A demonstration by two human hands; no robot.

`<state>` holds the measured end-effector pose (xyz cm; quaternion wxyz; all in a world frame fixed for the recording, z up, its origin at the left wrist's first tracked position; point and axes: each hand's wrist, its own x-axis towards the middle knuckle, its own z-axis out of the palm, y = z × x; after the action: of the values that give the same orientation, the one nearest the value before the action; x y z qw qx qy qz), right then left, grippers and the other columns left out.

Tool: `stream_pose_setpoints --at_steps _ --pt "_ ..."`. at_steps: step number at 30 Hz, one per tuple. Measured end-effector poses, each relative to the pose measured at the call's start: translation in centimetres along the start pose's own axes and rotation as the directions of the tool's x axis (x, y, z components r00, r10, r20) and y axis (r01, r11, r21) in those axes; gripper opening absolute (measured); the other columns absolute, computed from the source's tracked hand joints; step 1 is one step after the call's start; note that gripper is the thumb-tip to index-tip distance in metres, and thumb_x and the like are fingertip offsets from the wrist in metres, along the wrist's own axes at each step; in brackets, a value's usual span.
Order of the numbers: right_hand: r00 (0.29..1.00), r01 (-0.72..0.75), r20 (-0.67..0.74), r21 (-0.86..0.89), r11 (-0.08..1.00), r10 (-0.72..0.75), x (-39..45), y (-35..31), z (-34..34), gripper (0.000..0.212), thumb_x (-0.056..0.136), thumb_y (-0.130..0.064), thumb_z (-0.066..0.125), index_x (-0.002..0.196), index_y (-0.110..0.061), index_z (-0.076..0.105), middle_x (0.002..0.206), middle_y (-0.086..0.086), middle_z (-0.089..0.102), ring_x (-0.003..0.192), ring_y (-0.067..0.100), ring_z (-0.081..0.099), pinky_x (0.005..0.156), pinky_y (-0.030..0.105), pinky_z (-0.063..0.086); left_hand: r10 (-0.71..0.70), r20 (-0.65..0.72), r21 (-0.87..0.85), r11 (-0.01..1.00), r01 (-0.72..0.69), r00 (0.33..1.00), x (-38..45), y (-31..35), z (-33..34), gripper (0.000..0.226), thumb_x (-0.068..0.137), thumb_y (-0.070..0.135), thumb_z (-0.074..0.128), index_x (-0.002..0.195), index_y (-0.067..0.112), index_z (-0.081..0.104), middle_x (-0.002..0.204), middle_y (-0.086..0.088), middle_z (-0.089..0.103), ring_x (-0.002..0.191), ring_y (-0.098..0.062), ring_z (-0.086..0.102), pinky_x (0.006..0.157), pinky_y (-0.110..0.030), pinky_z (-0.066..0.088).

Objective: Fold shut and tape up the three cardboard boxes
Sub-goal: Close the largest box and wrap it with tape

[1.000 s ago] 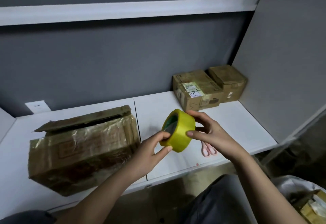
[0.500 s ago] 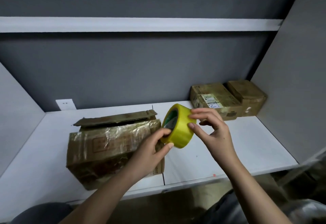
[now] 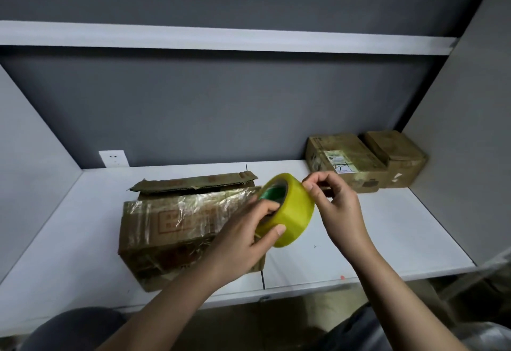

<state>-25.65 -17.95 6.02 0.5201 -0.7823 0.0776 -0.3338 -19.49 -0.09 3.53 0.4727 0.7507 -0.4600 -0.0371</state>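
A yellow tape roll (image 3: 293, 212) is held up over the white shelf (image 3: 387, 240). My left hand (image 3: 243, 237) grips it, fingers hooked into the green core and thumb on the outer face. My right hand (image 3: 334, 204) pinches at the roll's upper right edge with curled fingers. Behind my left hand lies a large cardboard box (image 3: 171, 229), wrapped in glossy tape, its back flap (image 3: 193, 182) lifted slightly. Two smaller closed boxes sit in the back right corner, one with a white label (image 3: 343, 161) and one plain (image 3: 395, 157).
Grey panels wall the shelf at the back and both sides, and a white shelf board (image 3: 221, 38) runs overhead. A wall socket (image 3: 114, 158) sits at the back left. A seam (image 3: 262, 278) divides the shelf top. My knees show below the front edge.
The view has swung left and up, so the large box now sits near the middle. The scissors seen a second ago are out of sight. Both hands keep hold of the roll.
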Motion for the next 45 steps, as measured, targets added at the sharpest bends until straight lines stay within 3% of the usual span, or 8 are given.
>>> stream_pose_setpoints --at_steps 8,11,14,21,27,37,41,45 --pt "0.951 0.274 -0.039 -0.349 0.896 -0.306 0.3 -0.8 1.9 0.011 0.09 -0.006 0.063 0.086 -0.015 0.058 0.082 -0.009 0.057 0.077 -0.001 0.052 0.071 0.008 0.038 -0.009 -0.096 0.07 0.997 0.016 0.995 0.4 1.3 -1.1 0.03 0.085 0.064 0.034 0.104 0.04 0.039 0.079 0.005 0.06 0.068 -0.02 0.066 0.06 -0.046 0.052" --pt "0.936 0.306 -0.061 -0.349 0.886 -0.347 1.0 -2.0 2.1 0.007 0.09 -0.007 0.063 0.086 -0.011 0.059 0.082 -0.007 0.056 0.077 -0.002 0.051 0.069 0.01 0.038 -0.113 -0.069 -0.122 0.987 0.104 0.991 1.4 1.7 -2.8 0.023 0.09 0.056 0.04 0.098 0.035 0.045 0.069 -0.003 0.066 0.059 -0.017 0.068 0.059 -0.046 0.055" --pt "0.924 0.329 -0.105 -0.27 0.905 -0.368 1.4 -3.5 2.3 0.006 0.09 -0.01 0.063 0.085 -0.013 0.06 0.079 -0.008 0.057 0.075 -0.004 0.054 0.068 0.007 0.037 -0.141 -0.084 0.014 0.99 0.142 0.986 2.4 1.4 -4.7 0.023 0.089 0.056 0.037 0.098 0.035 0.045 0.068 -0.001 0.067 0.064 -0.019 0.068 0.067 -0.045 0.054" --pt "0.983 -0.184 0.051 0.274 0.944 0.177 3.7 -3.8 2.7 0.027 0.086 -0.01 0.069 0.106 -0.017 0.052 0.073 -0.001 0.062 0.069 0.012 0.061 0.075 0.03 0.055 -0.234 -0.075 -0.075 0.971 0.228 0.969 2.8 0.8 -6.3 0.023 0.085 0.057 0.045 0.09 0.035 0.048 0.065 0.008 0.067 0.053 -0.019 0.068 0.06 -0.045 0.056" --pt "0.939 -0.315 0.211 0.216 0.924 0.271 5.2 -3.0 3.6 0.008 0.087 -0.006 0.066 0.082 -0.013 0.069 0.069 0.0 0.056 0.061 0.009 0.055 0.067 0.021 0.055 -0.271 -0.021 -0.204 0.944 0.261 0.962 2.1 0.8 -6.8 0.021 0.088 0.054 0.049 0.088 0.033 0.051 0.064 -0.004 0.068 0.056 -0.027 0.068 0.06 -0.046 0.056" --pt "0.996 0.081 0.049 -0.137 0.987 -0.075 6.0 -3.4 6.3 0.02 0.093 -0.02 0.06 0.077 -0.017 0.05 0.091 -0.003 0.05 0.073 -0.007 0.051 0.07 0.011 0.039 -0.127 0.046 -0.455 0.88 0.134 0.991 -0.2 2.0 -9.6 0.035 0.084 0.032 0.063 0.091 0.002 0.046 0.077 -0.015 0.07 0.071 -0.029 0.07 0.062 -0.037 0.054" --pt "0.996 0.059 0.072 -0.112 0.992 -0.051 6.0 -3.4 7.6 0.025 0.094 -0.027 0.058 0.074 -0.022 0.045 0.066 -0.011 0.05 0.062 0.003 0.044 0.063 0.027 0.039 -0.029 -0.042 -0.266 0.964 0.017 0.999 -0.8 2.6 -10.5 0.027 0.087 0.035 0.06 0.081 0.014 0.044 0.07 -0.003 0.065 0.06 -0.011 0.065 0.055 -0.021 0.048" --pt "0.99 0.119 -0.069 -0.051 0.992 -0.122 7.2 -4.8 6.9 0.028 0.094 -0.016 0.06 0.071 -0.024 0.045 0.065 -0.01 0.047 0.058 -0.004 0.042 0.061 0.021 0.033 0.026 -0.115 0.432 0.901 0.026 0.993 -0.4 2.0 -12.4 0.041 0.083 0.07 0.039 0.081 0.029 0.04 0.062 0.001 0.056 0.055 -0.009 0.053 0.052 -0.03 0.04"
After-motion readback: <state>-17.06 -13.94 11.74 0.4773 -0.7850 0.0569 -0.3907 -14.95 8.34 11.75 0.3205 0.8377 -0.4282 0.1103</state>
